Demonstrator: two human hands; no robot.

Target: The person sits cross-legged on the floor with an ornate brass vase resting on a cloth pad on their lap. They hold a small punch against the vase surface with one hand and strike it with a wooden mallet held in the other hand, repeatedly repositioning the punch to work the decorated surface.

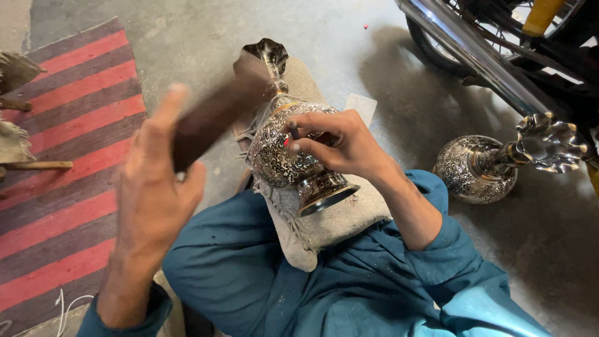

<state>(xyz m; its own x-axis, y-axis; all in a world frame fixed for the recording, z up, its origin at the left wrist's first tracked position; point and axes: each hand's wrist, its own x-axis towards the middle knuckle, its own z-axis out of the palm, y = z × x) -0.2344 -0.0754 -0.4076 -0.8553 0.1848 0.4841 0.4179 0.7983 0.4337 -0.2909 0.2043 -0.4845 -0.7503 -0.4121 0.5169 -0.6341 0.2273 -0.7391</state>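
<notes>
Vases counted two in the frame: one engraved metal vase lay on its side at the centre, and a second engraved vase lay on the floor at the right. There was one grey cloth pad under the first vase, one striped rug at the left, and one motorcycle at the upper right, of which only a chrome pipe and a part of a wheel were visible.

The vase at the centre was silver in colour and covered with fine curling patterns. Its wavy mouth pointed to the top of the frame, its round body was in the middle, and its flared dark foot pointed to the lower right. It rested on the cloth pad, and the pad lay over the knee of the person, who wore blue-green clothes.

The right hand was on the body of the vase, with the fingers closed narrowly around a small thin tool whose point touched the metal. The left hand was raised at the left of the frame, closed around a dark brown block, blurred, above the neck of the vase.

The floor was grey concrete, rough and stained. The rug had red and dark grey stripes. At the far left edge, some wooden sticks lay on the rug.
</notes>
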